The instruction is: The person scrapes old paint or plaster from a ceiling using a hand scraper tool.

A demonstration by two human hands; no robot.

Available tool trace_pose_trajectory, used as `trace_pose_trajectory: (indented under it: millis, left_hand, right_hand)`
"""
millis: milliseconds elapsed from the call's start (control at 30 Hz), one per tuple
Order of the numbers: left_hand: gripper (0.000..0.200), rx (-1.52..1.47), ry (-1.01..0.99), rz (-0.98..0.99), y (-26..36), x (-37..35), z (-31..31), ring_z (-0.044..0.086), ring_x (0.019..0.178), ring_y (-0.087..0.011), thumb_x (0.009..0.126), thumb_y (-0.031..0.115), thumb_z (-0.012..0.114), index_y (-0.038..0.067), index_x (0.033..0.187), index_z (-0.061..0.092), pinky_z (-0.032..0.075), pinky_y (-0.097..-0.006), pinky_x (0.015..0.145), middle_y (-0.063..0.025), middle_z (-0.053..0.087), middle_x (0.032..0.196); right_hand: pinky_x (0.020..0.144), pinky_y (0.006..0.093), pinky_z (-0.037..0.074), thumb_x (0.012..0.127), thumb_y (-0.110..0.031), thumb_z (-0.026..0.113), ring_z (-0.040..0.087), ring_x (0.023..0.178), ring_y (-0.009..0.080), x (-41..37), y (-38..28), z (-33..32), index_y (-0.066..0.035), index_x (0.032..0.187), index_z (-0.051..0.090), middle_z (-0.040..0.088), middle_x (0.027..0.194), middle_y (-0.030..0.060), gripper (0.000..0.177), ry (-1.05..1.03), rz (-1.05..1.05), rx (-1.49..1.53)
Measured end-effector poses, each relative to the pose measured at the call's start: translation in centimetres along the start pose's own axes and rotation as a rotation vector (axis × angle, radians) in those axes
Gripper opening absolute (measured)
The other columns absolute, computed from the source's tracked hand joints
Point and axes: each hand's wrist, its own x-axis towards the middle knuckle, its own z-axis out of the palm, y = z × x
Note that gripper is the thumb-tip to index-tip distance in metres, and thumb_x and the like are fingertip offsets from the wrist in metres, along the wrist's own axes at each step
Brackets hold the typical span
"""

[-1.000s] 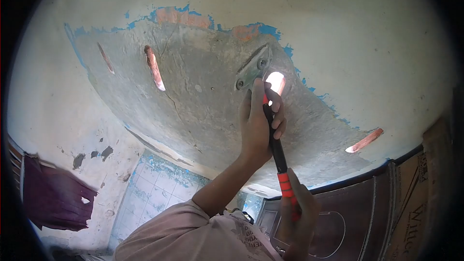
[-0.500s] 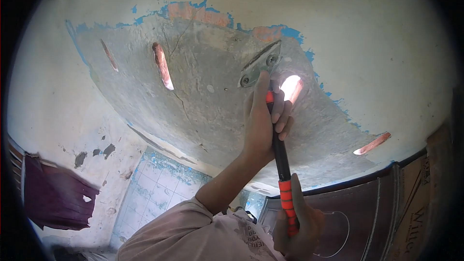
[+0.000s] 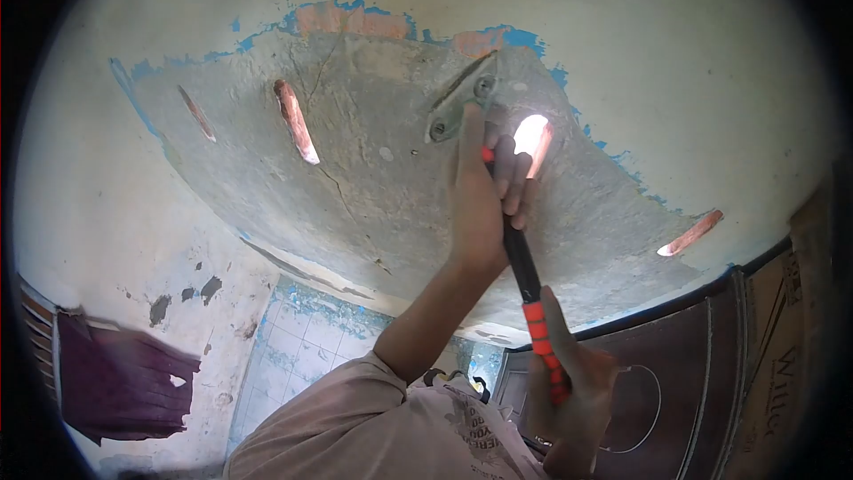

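Observation:
A long-handled wall scraper (image 3: pixel 522 262) has a wide flat head with two screws, a black shaft and an orange-red ribbed grip. Its blade edge lies against or close to the bare grey plaster (image 3: pixel 382 178); contact is hard to tell. My left hand (image 3: pixel 487 187) is closed round the upper shaft, with a finger stretched along toward the head. Lower down, my right hand (image 3: pixel 573 382) wraps the grip, thumb pointing up the shaft. Part of the grip is hidden by that hand.
Bright slots (image 3: pixel 296 123) with reddish sides pierce the plaster. Ragged blue and cream paint (image 3: pixel 524 36) borders it. A purple cloth (image 3: pixel 124 378) hangs lower left, near white tiles (image 3: pixel 293 333). A dark door (image 3: pixel 649 373) and printed cardboard (image 3: pixel 771 373) stand at right.
The view has tilted slightly. The scraper head has shifted a little left, away from the brightest slot, and my right hand sits higher in view. Both hands keep their hold.

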Motion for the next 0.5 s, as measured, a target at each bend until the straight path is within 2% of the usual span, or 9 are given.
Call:
trace_pose_trajectory:
  millis: [100,267,400,500]
  left_hand:
    - [0.036,-0.047,-0.075,0.000,-0.3,0.1,-0.3,0.028,0.036,-0.0042,0.108,0.040,0.046,0.016,0.081,0.048,0.025,-0.0188,0.027,0.0060,0.030,0.052]
    - [0.037,0.015,0.032,-0.018,-1.3,-0.7,0.9,0.027,0.036,-0.0036,0.108,0.041,0.045,0.016,0.081,0.046,0.025,-0.0187,0.028,0.0065,0.031,0.053]
    - [0.038,-0.009,-0.069,0.039,-0.7,0.6,-0.6,0.027,0.036,-0.0049,0.107,0.044,0.047,0.017,0.081,0.045,0.024,-0.0193,0.028,0.0067,0.030,0.053]
    - [0.037,0.059,0.041,0.023,-1.5,-0.4,0.6,0.028,0.036,-0.0039,0.107,0.045,0.048,0.017,0.081,0.045,0.024,-0.0190,0.028,0.0067,0.030,0.053]
  right_hand:
    - [0.051,0.0336,0.050,0.078,0.005,0.065,0.063,0.051,0.0223,0.1,0.5,-0.2,-0.002,0.145,0.052,0.065,0.069,0.0142,0.068,0.020,-0.006,0.019]
    - [0.053,0.0357,0.050,0.080,0.003,0.066,0.063,0.051,0.0239,-0.5,1.5,-0.9,-0.005,0.146,0.053,0.064,0.066,0.0137,0.067,0.060,-0.020,0.031]
    - [0.052,0.0360,0.049,0.078,0.004,0.066,0.062,0.049,0.0240,0.3,0.9,-0.5,-0.007,0.146,0.052,0.063,0.066,0.0133,0.070,-0.011,0.003,0.044]
    - [0.052,0.0369,0.050,0.079,0.004,0.066,0.062,0.049,0.0251,-0.4,1.5,-1.3,-0.007,0.146,0.053,0.064,0.066,0.0139,0.069,0.019,0.049,0.041]
